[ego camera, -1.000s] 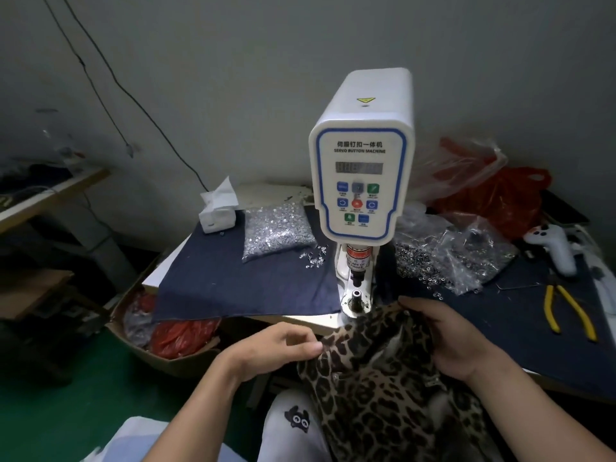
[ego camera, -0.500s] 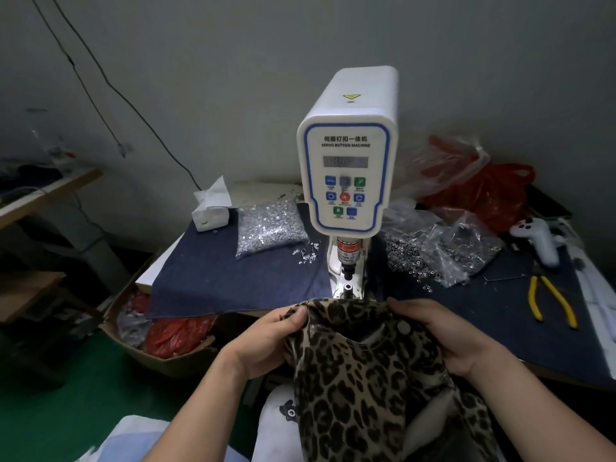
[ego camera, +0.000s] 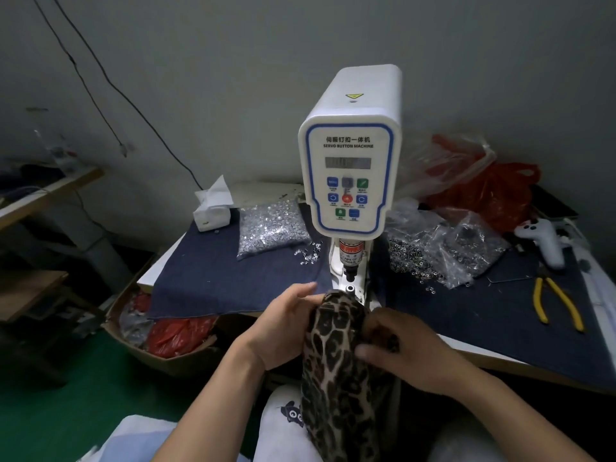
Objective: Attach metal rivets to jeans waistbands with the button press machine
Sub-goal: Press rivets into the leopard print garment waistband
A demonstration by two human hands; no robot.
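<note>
A white servo button machine (ego camera: 350,168) stands at the table's front edge, its lower die (ego camera: 350,288) bare. Just below the die I hold a leopard-print garment (ego camera: 336,361) bunched upright between both hands. My left hand (ego camera: 283,328) grips its left side, fingers wrapped round the top fold. My right hand (ego camera: 400,348) pinches the right edge of the fabric. A clear bag of silver rivets (ego camera: 271,228) lies left of the machine, and a bag of metal rings (ego camera: 440,251) lies to its right.
Dark denim cloth (ego camera: 216,281) covers the table. Yellow-handled pliers (ego camera: 556,301) and a white controller (ego camera: 543,238) lie at the right. A tissue box (ego camera: 213,211) sits at the back left, red plastic bags (ego camera: 493,191) at the back right. A cardboard box (ego camera: 160,341) is on the floor.
The garment was spread wide between my hands; now it is gathered into a narrow bunch, with both hands drawn closer together just below the die.
</note>
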